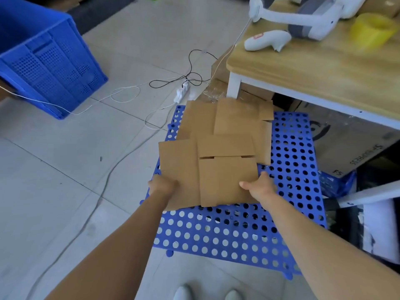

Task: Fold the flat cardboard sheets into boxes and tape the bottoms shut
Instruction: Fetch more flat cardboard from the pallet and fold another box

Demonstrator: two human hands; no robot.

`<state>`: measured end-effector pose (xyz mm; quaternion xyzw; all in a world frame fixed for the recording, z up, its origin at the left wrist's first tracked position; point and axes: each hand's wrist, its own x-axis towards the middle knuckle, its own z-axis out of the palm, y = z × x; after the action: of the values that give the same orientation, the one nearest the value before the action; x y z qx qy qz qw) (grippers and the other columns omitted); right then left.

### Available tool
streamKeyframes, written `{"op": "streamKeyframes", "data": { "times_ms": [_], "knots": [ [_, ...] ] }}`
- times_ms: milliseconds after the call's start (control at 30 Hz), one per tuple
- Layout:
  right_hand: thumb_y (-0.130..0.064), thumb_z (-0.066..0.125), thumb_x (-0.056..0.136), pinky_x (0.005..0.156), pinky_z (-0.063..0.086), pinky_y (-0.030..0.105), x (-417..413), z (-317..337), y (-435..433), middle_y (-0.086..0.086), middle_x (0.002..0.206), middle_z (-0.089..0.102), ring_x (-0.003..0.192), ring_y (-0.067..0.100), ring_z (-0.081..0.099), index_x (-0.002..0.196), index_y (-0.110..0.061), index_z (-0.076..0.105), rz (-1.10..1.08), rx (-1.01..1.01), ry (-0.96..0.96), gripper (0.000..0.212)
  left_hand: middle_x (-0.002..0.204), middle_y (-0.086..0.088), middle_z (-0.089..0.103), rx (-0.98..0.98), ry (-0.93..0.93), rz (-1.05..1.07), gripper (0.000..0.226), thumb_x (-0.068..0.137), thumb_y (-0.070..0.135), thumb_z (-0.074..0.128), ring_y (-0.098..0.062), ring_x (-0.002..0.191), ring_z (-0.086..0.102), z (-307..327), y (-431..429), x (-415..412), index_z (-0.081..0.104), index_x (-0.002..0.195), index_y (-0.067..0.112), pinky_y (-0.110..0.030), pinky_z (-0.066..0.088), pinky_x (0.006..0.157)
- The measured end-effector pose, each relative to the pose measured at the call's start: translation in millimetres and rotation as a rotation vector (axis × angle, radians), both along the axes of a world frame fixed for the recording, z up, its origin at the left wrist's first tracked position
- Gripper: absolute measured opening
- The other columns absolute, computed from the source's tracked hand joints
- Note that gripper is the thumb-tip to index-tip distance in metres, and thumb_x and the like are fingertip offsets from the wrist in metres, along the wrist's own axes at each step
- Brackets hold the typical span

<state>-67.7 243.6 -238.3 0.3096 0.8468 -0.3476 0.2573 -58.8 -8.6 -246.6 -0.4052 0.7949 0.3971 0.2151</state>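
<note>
From the head camera, looking down, a blue perforated mat (pixel 238 230) lies on the tiled floor, and everything here is placed against it. On its upper half rests a loose pile of flat cardboard sheets (pixel 240 120), overlapping one another and reaching past the mat's far edge.

The nearest flat cardboard sheet (pixel 225 178) sits over the middle of the mat — its near edge is gripped from both sides. The left hand (pixel 163 184) is closed on the sheet's left near corner, fingers tucked beneath and out of sight. The right hand (pixel 259 187) pinches the right near edge, thumb lying on top of the cardboard and the fingers curled under it.

Beyond the mat's far right corner stands a wooden table (pixel 313 68) with a white tape dispenser (pixel 266 41) near its edge. Far to the mat's upper left is a blue plastic crate (pixel 47 61) — thin cables (pixel 173 81) trail across the tiles between crate and mat.
</note>
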Motion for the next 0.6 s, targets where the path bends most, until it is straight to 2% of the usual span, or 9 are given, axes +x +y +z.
{"op": "streamKeyframes", "data": {
  "times_ms": [100, 167, 200, 267, 300, 367, 433, 533, 600],
  "knots": [
    [-0.028, 0.073, 0.083, 0.099, 0.043, 0.046, -1, -4, 1, 0.016, 0.134, 0.046, 0.121, 0.033, 0.047, 0.132, -0.002, 0.035, -0.061, -0.091, -0.009, 0.067, 0.116, -0.012, 0.048, 0.056, -0.016, 0.13, 0.046, 0.088, 0.017, 0.055, -0.025, 0.094, 0.049, -2, 1, 0, 0.041, 0.128, -0.001, -0.034, 0.04, 0.075],
    [-0.024, 0.075, 0.081, 0.1, 0.043, 0.045, -2, -4, 1, 0.016, 0.133, 0.049, 0.12, 0.032, 0.049, 0.131, 0.0, 0.04, -0.121, -0.184, -0.009, 0.065, 0.103, -0.009, 0.048, 0.059, -0.042, 0.142, 0.045, 0.088, 0.018, 0.055, -0.024, 0.097, 0.049, 1, 3, -1, 0.04, 0.126, -0.002, -0.033, 0.041, 0.079],
    [-0.022, 0.075, 0.081, 0.101, 0.043, 0.045, -3, -2, 0, 0.015, 0.133, 0.05, 0.12, 0.032, 0.05, 0.131, 0.0, 0.042, -0.144, -0.23, -0.013, 0.064, 0.102, -0.008, 0.049, 0.048, -0.042, 0.132, 0.039, 0.089, 0.019, 0.056, -0.025, 0.099, 0.05, 4, 3, -3, 0.043, 0.12, -0.001, -0.033, 0.043, 0.081],
    [-0.02, 0.074, 0.082, 0.103, 0.042, 0.043, -4, 2, 0, 0.015, 0.133, 0.053, 0.12, 0.031, 0.051, 0.13, 0.001, 0.048, -0.173, -0.301, -0.028, 0.058, 0.087, -0.006, 0.05, 0.062, 0.0, 0.122, 0.02, 0.09, 0.019, 0.058, -0.025, 0.088, 0.052, 15, 3, -7, 0.048, 0.095, 0.002, -0.032, 0.046, 0.078],
    [-0.019, 0.072, 0.084, 0.103, 0.042, 0.043, -4, 7, 1, 0.014, 0.132, 0.054, 0.12, 0.031, 0.051, 0.128, 0.001, 0.05, -0.189, -0.329, -0.034, 0.053, 0.082, -0.006, 0.051, 0.087, 0.042, 0.119, 0.017, 0.089, 0.017, 0.059, -0.027, 0.086, 0.054, 21, 3, -9, 0.049, 0.091, 0.003, -0.035, 0.05, 0.08],
    [-0.018, 0.066, 0.089, 0.103, 0.042, 0.045, -5, 20, 4, 0.014, 0.132, 0.054, 0.119, 0.031, 0.051, 0.126, 0.0, 0.052, -0.223, -0.379, -0.029, 0.044, 0.092, -0.011, 0.06, 0.174, 0.126, 0.133, 0.015, 0.087, 0.015, 0.062, -0.032, 0.096, 0.059, 36, 2, -11, 0.054, 0.096, 0.005, -0.045, 0.05, 0.092],
    [-0.02, 0.06, 0.093, 0.104, 0.041, 0.046, -9, 39, 10, 0.015, 0.133, 0.053, 0.119, 0.031, 0.051, 0.127, -0.002, 0.05, -0.236, -0.399, 0.003, 0.039, 0.105, -0.014, 0.063, 0.236, 0.19, 0.161, 0.012, 0.087, 0.012, 0.063, -0.034, 0.1, 0.061, 57, 3, -12, 0.056, 0.095, 0.008, -0.049, 0.05, 0.092],
    [-0.021, 0.053, 0.097, 0.106, 0.04, 0.045, -13, 78, 19, 0.012, 0.138, 0.049, 0.122, 0.029, 0.049, 0.135, -0.005, 0.046, -0.287, -0.443, 0.084, 0.042, 0.108, -0.016, 0.064, 0.256, 0.259, 0.146, 0.01, 0.087, 0.012, 0.064, -0.034, 0.099, 0.062, 92, 9, -15, 0.056, 0.093, 0.009, -0.049, 0.051, 0.091],
    [-0.021, 0.05, 0.099, 0.102, 0.043, 0.043, -12, 110, 27, 0.011, 0.135, 0.052, 0.115, 0.027, 0.052, 0.127, -0.006, 0.052, -0.314, -0.443, 0.156, 0.032, 0.109, -0.017, 0.065, 0.273, 0.294, 0.128, 0.012, 0.087, 0.013, 0.064, -0.034, 0.098, 0.063, 121, 16, -17, 0.056, 0.094, 0.009, -0.05, 0.051, 0.09]
  ]
}}
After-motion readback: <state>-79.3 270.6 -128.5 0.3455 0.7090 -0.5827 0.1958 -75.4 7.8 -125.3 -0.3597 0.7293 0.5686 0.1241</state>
